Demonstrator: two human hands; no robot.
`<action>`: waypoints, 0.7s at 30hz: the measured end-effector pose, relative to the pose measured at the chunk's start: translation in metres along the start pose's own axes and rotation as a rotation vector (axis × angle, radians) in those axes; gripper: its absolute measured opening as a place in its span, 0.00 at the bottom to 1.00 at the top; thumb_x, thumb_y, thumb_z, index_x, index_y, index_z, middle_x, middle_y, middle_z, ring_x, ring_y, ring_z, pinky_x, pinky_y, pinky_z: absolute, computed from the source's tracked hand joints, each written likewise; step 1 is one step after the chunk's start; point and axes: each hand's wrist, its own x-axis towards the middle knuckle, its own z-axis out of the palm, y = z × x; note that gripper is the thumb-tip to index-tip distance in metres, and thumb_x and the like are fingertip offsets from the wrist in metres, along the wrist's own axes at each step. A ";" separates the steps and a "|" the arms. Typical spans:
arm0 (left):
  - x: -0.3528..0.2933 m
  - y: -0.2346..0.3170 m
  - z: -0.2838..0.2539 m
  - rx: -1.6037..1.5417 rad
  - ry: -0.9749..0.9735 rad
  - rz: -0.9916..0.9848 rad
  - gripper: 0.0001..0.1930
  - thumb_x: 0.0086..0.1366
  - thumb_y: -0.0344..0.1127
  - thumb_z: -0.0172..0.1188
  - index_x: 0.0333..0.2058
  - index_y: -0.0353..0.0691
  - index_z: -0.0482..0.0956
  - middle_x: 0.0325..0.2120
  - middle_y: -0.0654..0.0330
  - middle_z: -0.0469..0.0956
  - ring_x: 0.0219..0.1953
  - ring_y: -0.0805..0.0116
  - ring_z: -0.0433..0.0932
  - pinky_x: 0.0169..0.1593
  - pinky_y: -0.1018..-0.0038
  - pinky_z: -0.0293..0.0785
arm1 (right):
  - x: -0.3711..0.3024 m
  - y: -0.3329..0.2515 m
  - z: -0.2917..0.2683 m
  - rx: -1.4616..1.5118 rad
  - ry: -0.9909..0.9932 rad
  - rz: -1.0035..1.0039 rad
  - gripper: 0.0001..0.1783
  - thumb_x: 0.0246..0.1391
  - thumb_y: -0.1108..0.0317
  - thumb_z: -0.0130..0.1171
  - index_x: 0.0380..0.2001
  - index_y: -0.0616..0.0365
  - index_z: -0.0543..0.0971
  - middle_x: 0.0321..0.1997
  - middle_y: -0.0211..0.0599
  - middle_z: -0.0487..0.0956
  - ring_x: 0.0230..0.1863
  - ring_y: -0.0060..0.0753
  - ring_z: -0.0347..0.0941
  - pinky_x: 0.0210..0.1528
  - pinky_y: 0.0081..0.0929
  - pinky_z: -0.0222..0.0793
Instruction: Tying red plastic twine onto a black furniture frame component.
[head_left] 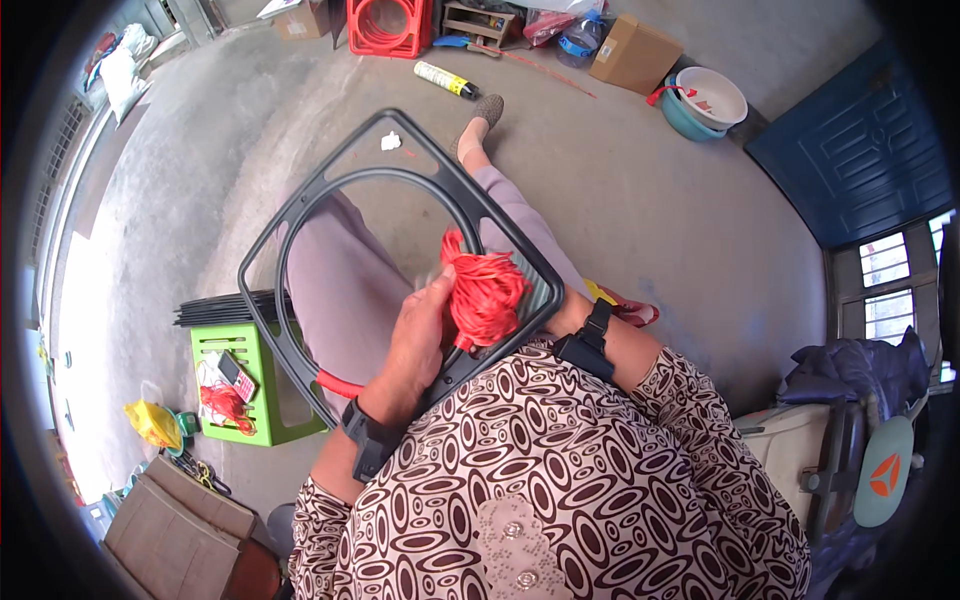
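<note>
A black plastic square frame (386, 122) with a round ring inside leans over my lap. My left hand (420, 325) reaches across it, thumb and fingers closed on a bundle of red cord (488, 298) by the ring's right side. Motion slightly blurs its fingertips. Red cord (340, 384) is also wrapped on the lower left part of the ring. My right hand (570, 312) is at the frame's right corner; its fingers are hidden behind the frame and the bundle, so their grip does not show.
At left, a green stool (262, 400) bears stacked black frames (232, 308), a phone and red cord (222, 402). Ahead lie a yellow-and-white bottle (446, 79) and red frames (388, 28). Basins (712, 98) and a cardboard box (634, 55) stand at far right. Brown cardboard (175, 535) is lower left.
</note>
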 end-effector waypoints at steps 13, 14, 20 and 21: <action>0.000 0.009 -0.009 0.032 -0.190 -0.213 0.25 0.66 0.51 0.41 0.40 0.29 0.71 0.27 0.54 0.74 0.25 0.65 0.74 0.28 0.72 0.71 | -0.074 -0.035 -0.118 0.075 0.330 -0.099 0.23 0.55 0.50 0.56 0.45 0.58 0.71 0.46 0.43 0.75 0.50 0.41 0.70 0.57 0.42 0.65; 0.000 0.008 -0.009 0.031 -0.188 -0.211 0.25 0.66 0.51 0.41 0.40 0.29 0.71 0.27 0.54 0.74 0.25 0.65 0.74 0.28 0.72 0.71 | -0.083 -0.038 -0.117 0.074 0.328 -0.098 0.23 0.55 0.50 0.56 0.45 0.58 0.71 0.46 0.43 0.75 0.50 0.41 0.70 0.57 0.42 0.65; 0.001 0.011 -0.010 -0.053 -0.228 -0.250 0.27 0.66 0.53 0.40 0.38 0.30 0.72 0.25 0.55 0.74 0.23 0.66 0.74 0.27 0.74 0.70 | -0.128 -0.049 -0.183 0.489 0.521 -0.663 0.16 0.59 0.58 0.49 0.43 0.59 0.71 0.32 0.34 0.74 0.28 0.29 0.71 0.32 0.25 0.69; 0.001 0.012 -0.008 -0.046 -0.216 -0.255 0.27 0.66 0.54 0.41 0.38 0.30 0.72 0.25 0.55 0.74 0.23 0.66 0.74 0.27 0.74 0.70 | -0.144 -0.038 -0.225 0.425 0.361 -0.756 0.17 0.60 0.59 0.48 0.43 0.61 0.70 0.28 0.32 0.72 0.22 0.25 0.68 0.26 0.21 0.66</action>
